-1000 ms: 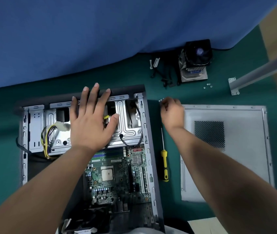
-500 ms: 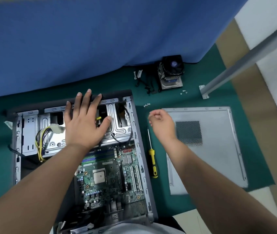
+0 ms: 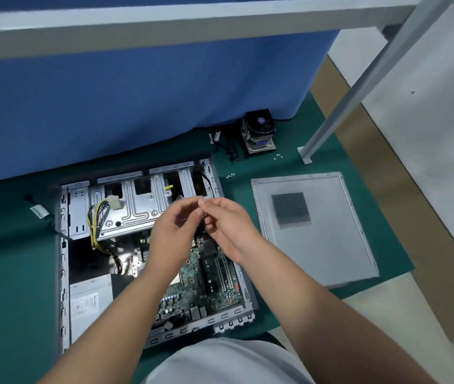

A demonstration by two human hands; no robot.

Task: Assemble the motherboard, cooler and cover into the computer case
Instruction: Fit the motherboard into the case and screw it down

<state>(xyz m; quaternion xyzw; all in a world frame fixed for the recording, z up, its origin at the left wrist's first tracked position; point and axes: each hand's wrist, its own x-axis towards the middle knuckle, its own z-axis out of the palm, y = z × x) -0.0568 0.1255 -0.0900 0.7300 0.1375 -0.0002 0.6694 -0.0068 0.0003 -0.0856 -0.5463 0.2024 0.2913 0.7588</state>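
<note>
Motherboard inside computer case; cover lying beside.

We see the left hand lifted off the drive cage, and the right hand come left from the mat; fingertips now meet above the case.

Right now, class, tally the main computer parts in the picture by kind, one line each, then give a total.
Computer case: 1
Motherboard: 1
CPU cooler: 1
Side cover panel: 1
Power supply: 1
Total: 5
The loose screws on the green mat are too small to count.
</note>
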